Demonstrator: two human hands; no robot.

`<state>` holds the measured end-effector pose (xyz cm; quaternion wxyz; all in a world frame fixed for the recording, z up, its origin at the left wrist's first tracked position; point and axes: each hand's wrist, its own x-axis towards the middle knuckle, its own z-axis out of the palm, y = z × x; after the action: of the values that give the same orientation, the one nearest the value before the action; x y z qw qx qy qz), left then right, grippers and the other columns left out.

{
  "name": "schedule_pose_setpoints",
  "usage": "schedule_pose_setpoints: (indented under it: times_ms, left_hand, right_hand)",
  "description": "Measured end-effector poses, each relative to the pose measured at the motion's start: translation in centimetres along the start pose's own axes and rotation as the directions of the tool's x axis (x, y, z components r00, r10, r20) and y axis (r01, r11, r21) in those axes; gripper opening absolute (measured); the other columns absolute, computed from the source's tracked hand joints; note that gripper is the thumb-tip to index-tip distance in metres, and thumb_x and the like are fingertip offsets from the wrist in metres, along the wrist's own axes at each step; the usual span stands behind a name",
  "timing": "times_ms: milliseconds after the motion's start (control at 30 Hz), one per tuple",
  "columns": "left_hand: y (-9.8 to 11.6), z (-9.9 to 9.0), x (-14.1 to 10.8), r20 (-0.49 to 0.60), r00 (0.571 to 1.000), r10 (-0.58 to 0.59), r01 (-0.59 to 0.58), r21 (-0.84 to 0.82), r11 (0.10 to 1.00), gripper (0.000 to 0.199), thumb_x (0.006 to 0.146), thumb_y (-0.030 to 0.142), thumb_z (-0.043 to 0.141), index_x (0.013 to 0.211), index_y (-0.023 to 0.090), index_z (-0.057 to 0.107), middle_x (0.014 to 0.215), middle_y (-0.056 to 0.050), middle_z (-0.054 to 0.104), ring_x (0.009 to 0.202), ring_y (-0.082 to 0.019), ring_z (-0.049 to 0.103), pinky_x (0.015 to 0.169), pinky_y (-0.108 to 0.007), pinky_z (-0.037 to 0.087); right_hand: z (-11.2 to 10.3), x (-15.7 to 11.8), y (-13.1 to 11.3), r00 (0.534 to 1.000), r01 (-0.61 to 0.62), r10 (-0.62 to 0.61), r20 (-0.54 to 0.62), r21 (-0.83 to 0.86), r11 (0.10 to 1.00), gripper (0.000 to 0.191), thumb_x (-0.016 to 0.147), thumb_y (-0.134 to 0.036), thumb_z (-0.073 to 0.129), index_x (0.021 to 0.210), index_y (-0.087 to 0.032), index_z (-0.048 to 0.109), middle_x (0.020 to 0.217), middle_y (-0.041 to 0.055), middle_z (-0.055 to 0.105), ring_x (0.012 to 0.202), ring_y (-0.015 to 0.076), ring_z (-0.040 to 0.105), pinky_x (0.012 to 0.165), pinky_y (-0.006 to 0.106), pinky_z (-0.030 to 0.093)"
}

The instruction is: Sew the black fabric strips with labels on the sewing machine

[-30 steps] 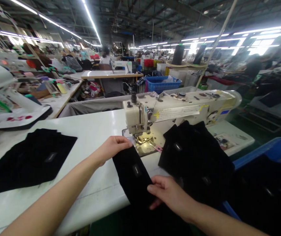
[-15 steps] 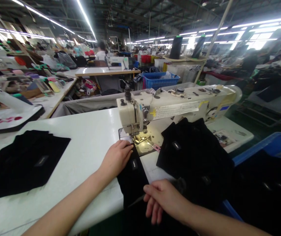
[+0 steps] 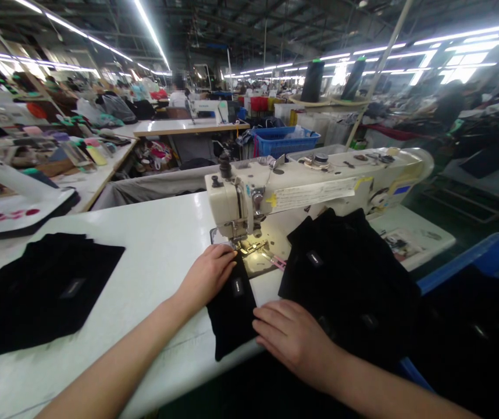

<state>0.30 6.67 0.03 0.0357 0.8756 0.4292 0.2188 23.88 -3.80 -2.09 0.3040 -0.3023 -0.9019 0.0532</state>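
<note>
A narrow black cloth piece [image 3: 232, 314] with a small label lies under the needle area of a cream sewing machine [image 3: 310, 186] and reaches to the table's front edge. My left hand [image 3: 208, 273] presses on the cloth's upper left part beside the presser foot, fingers together. At the cloth's lower right edge, my right hand [image 3: 291, 334] rests palm down with its fingertips touching it, fingers laid out nearly flat. A lamp lights the needle plate, where pink-handled tweezers [image 3: 278, 262] lie.
Black labelled pieces lie in a pile [image 3: 345, 279] right of the needle and in another stack [image 3: 53, 291] at left. A blue basket [image 3: 494, 256] with black cloth stands at right. Another white machine [image 3: 9, 174] is at far left.
My right hand has turned palm down, its curled fingers now laid along the cloth's edge. The cloth's lower end has shifted slightly up and left. My left hand has barely moved.
</note>
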Motion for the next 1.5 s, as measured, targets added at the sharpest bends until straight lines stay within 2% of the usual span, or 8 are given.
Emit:
schedule_pose_setpoints:
  times_ms: [633, 1000, 1200, 1500]
  left_hand:
    - [-0.37, 0.11, -0.02, -0.022, 1.0, 0.01, -0.01, 0.005, 1.0, 0.03, 0.1, 0.025, 0.045, 0.114, 0.018, 0.07, 0.113, -0.011, 0.067, 0.106, -0.027, 0.059, 0.095, -0.047, 0.054]
    - [-0.54, -0.2, 0.08, 0.012, 1.0, 0.02, -0.021, 0.043, 0.999, 0.032, 0.099, 0.026, 0.043, 0.118, 0.018, 0.068, 0.116, -0.011, 0.066, 0.106, -0.027, 0.058, 0.095, -0.047, 0.054]
    - [-0.77, -0.37, 0.06, 0.033, 0.999, 0.014, -0.016, 0.058, 0.998, 0.031, 0.099, 0.025, 0.044, 0.12, 0.018, 0.067, 0.12, -0.011, 0.065, 0.108, -0.027, 0.057, 0.097, -0.046, 0.052]
    - [-0.84, -0.76, 0.1, 0.074, 0.997, 0.013, -0.022, 0.12, 0.993, 0.034, 0.1, 0.034, 0.047, 0.125, 0.019, 0.064, 0.125, -0.011, 0.064, 0.112, -0.027, 0.057, 0.099, -0.045, 0.05]
  right_hand:
    - [-0.04, -0.19, -0.38, 1.0, -0.029, 0.029, -0.006, -0.038, 0.999, 0.022, 0.099, -0.019, 0.053, 0.118, -0.016, 0.063, 0.117, 0.0094, 0.072, 0.109, 0.0216, 0.063, 0.095, 0.039, 0.053]
    - [-0.24, 0.0, -0.5, 0.999, -0.025, 0.026, 0.019, -0.033, 0.999, 0.026, 0.099, -0.016, 0.049, 0.122, -0.013, 0.061, 0.116, 0.0097, 0.071, 0.107, 0.0227, 0.061, 0.1, 0.04, 0.051]
    - [-0.19, -0.59, -0.57, 1.0, -0.021, 0.021, 0.0, -0.011, 1.0, 0.024, 0.099, -0.016, 0.048, 0.118, -0.014, 0.063, 0.121, 0.0098, 0.07, 0.113, 0.0225, 0.061, 0.107, 0.041, 0.046]
    - [-0.46, -0.24, -0.38, 1.0, 0.004, -0.003, 0.017, -0.025, 1.0, 0.025, 0.1, -0.016, 0.048, 0.12, -0.013, 0.062, 0.12, 0.0081, 0.07, 0.111, 0.0215, 0.06, 0.109, 0.04, 0.044]
